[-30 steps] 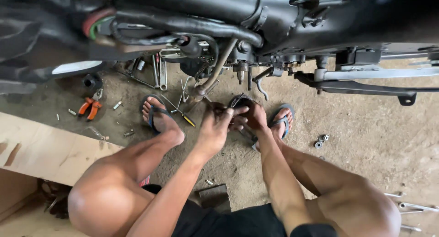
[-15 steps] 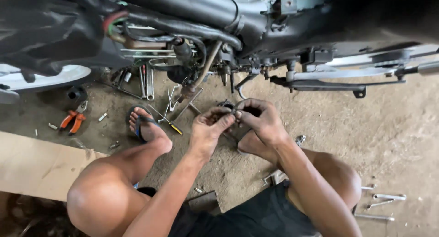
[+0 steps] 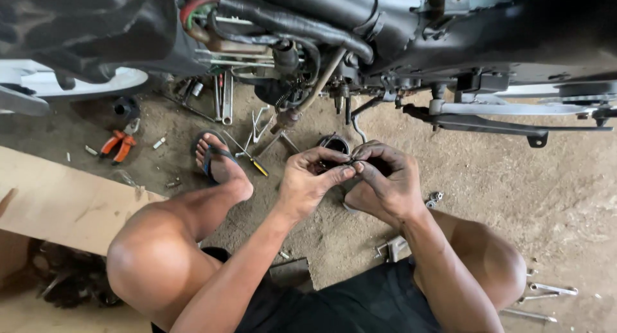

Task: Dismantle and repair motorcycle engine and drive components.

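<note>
Head | small dark part pinched between both hands' fingertips

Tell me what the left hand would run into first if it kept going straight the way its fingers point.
The left hand points its fingers right, toward the right hand. Their fingertips already meet over a small dark part, so it would likely meet that part and the right fingers first; depth is unclear.
</note>
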